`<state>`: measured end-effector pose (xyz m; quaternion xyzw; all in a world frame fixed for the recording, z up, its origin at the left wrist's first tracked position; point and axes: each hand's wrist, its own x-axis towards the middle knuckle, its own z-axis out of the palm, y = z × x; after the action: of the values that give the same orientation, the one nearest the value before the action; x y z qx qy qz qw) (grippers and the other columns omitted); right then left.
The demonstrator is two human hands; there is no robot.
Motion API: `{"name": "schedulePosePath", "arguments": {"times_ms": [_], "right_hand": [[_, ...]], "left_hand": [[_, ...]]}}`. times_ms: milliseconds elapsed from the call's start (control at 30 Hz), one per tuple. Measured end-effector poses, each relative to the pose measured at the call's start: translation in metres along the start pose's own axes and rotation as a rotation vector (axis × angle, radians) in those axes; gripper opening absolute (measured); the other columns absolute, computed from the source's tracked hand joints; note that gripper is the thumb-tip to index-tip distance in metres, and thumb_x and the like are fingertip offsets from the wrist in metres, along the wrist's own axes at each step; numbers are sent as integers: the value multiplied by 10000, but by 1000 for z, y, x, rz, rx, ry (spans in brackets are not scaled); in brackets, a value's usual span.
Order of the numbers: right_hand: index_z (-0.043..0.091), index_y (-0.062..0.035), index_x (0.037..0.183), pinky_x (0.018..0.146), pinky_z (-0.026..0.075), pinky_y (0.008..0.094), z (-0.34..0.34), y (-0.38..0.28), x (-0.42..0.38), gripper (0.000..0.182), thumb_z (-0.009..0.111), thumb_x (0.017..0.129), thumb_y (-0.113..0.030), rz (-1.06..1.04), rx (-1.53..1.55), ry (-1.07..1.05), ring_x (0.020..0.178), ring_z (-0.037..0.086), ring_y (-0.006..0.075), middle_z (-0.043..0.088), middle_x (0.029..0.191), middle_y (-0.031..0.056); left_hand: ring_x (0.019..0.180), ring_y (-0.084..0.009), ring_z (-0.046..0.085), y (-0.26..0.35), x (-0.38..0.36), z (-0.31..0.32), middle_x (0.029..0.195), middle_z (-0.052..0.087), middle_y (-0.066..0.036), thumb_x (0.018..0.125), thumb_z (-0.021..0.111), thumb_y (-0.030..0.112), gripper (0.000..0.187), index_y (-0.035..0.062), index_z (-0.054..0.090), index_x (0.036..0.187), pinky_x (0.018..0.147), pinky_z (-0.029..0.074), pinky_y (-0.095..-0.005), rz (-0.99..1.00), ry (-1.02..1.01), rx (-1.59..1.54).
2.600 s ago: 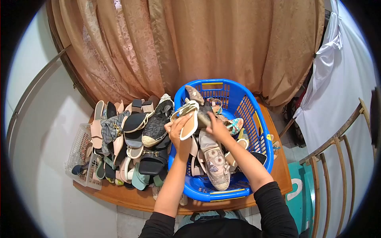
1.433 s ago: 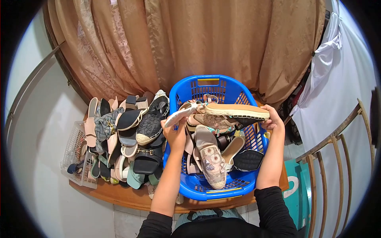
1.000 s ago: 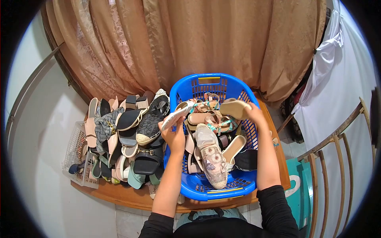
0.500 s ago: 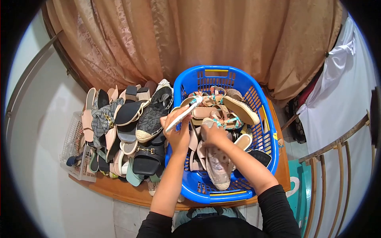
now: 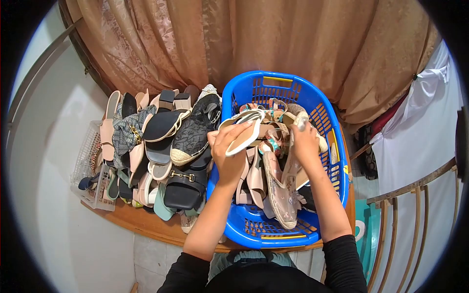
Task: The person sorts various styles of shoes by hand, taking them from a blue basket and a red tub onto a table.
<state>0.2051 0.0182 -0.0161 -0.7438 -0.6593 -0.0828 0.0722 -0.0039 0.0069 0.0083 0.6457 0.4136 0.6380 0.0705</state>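
My left hand (image 5: 227, 149), closed, grips a white-edged sandal (image 5: 248, 136) with a tan insole above the left side of a blue plastic laundry basket (image 5: 234, 229). On the basket's right side, the fingers of my right hand (image 5: 305, 142) are wrapped round the upper end of a sheer floral espadrille (image 5: 292, 168). A similar floral espadrille (image 5: 278, 195) slants beside it, toe toward me. Pale pink sandals (image 5: 255, 181) lie to the left of these. Strappy sandals with turquoise and coral trim (image 5: 271, 143) sit farther back, partly covered by my hands.
Left of the basket, many slides and mules are piled, among them a black lace espadrille (image 5: 195, 136) and a black slide with a gold buckle (image 5: 184, 193). A clear plastic basket (image 5: 88, 180) stands at the table's (image 5: 146, 229) left end. Brown curtains (image 5: 303, 39) hang behind.
My right hand has moved right and lifted one floral espadrille away from the other. My left hand has turned the white sandal so its insole shows. The view has shifted slightly.
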Motion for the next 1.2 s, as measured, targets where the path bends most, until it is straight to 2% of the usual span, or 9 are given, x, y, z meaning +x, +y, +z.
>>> {"name": "schedulePosePath", "arguments": {"times_ms": [100,167,267,367,400,600,733,833,1200], "right_hand": [[522,-95,1185,856,402,531,2,-33,-9,445,628,765,-198,-245,143,-139,1128,468,385,467,1245,199],[426,-163,1304,887,415,503,9,-64,-31,709,711,687,-365,-299,60,-391,1123,472,396,458,1236,203],[210,-243,1424,911,353,604,15,-88,-58,954,705,654,-511,-279,-144,-709,1205,408,435,424,1316,202],[309,-255,1365,878,339,632,46,-86,-57,778,699,705,-384,-219,-92,-613,1193,390,482,425,1309,224],[332,-250,1341,849,365,609,44,-85,-51,788,717,680,-440,-216,-28,-589,1150,435,467,437,1300,226],[437,-51,1228,858,431,534,78,-77,-36,830,758,595,-479,-378,190,-131,1058,536,396,571,1140,206],[469,46,1151,803,498,434,142,-89,-16,763,704,623,-452,-319,565,-324,901,620,389,625,957,260],[498,48,1133,772,508,449,100,-99,-21,716,667,657,-459,-104,429,-483,893,630,383,631,950,260],[671,9,929,725,515,383,82,-48,0,439,687,665,-342,73,694,-267,758,667,308,676,806,189]], "left_hand": [[827,-154,582,4,0,-1,908,684,-12,770,657,143,192,116,709,953,758,345,-288,35,16,11],[904,-155,534,6,-1,-3,941,676,-22,776,709,186,195,99,707,951,812,348,-277,-68,-8,-36],[863,-150,557,7,0,-3,920,678,-17,776,675,163,183,111,707,949,794,343,-287,-57,11,-31],[832,-147,574,2,-3,2,908,678,-13,765,627,129,188,148,709,933,772,336,-296,-11,34,-85],[828,-147,573,3,-3,2,909,678,-10,764,622,132,198,152,710,940,770,339,-294,33,25,-42],[821,-184,504,4,-7,2,923,674,-11,748,619,144,243,171,713,970,782,353,-281,12,-36,-13],[810,-187,513,4,-6,3,922,674,-14,697,646,121,269,164,717,953,771,360,-288,-13,37,-45],[809,-179,536,4,-4,2,927,675,-15,702,656,126,256,152,714,950,764,357,-289,1,64,-21],[825,-153,570,2,-5,-1,918,672,1,726,652,120,249,157,701,968,759,343,-299,36,70,-1]]}}
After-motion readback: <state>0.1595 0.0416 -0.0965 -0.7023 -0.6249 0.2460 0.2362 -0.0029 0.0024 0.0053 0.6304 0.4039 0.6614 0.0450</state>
